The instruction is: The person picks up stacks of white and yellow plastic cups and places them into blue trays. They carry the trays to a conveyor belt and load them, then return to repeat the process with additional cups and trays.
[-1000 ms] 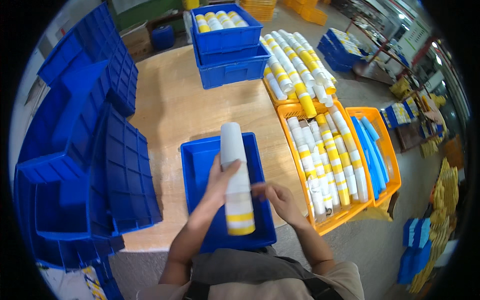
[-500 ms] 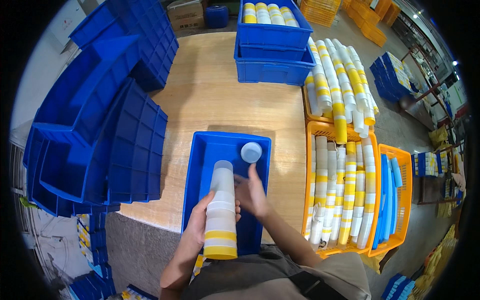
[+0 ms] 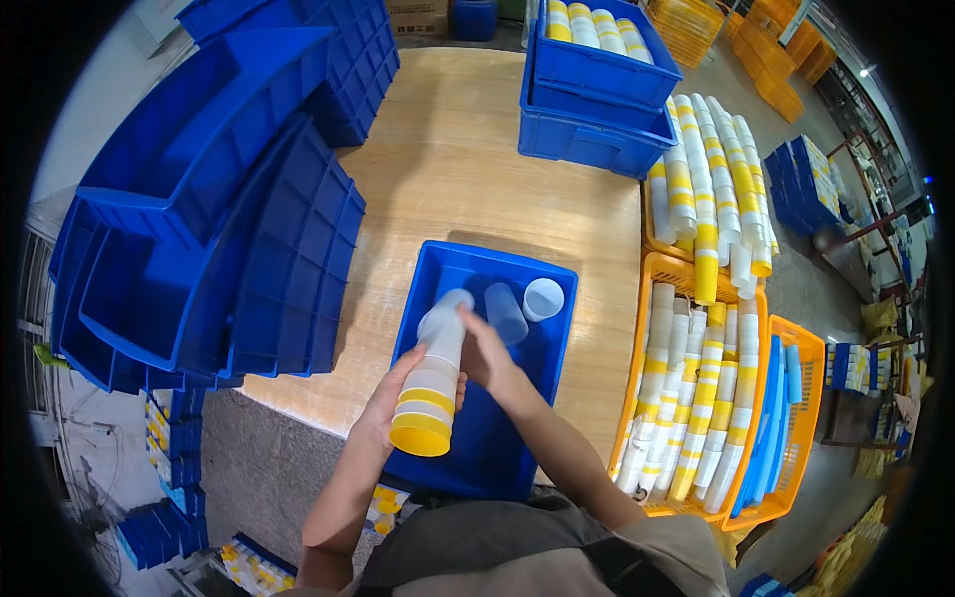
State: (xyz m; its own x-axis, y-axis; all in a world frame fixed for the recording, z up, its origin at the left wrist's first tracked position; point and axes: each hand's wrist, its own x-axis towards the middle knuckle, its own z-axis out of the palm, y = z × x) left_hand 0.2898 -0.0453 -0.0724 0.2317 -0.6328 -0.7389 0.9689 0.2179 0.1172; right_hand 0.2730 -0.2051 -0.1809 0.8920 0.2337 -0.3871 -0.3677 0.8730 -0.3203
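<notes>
My left hand [image 3: 386, 398] is wrapped round a stack of nested plastic cups [image 3: 431, 383], tilted over the blue bin [image 3: 569, 323]. The stack's near end shows yellow and white bands with a yellow rim. Its far part is frosted white and slightly blurred. My right hand [image 3: 487, 353] is closed at that far end, thumb against the side of the end cup; the other fingers are mostly hidden. Inside the bin, at the far right, stands a translucent cup [image 3: 543, 299], mouth up. Beside it, another frosted cup [image 3: 506, 313] lies on its side.
Blue bins [image 3: 288, 249] are piled at the left of the wooden table [image 3: 448, 149]. Further stacked blue bins [image 3: 597, 134] stand at the far right, the top one filled with cups. Orange crates [image 3: 761, 418] with long cup stacks [image 3: 701, 388] and blue pieces line the right side.
A second cup now lies in the bin beside the first. My right hand has returned to the far end of the stack. The view has shifted, moving the scene rightward.
</notes>
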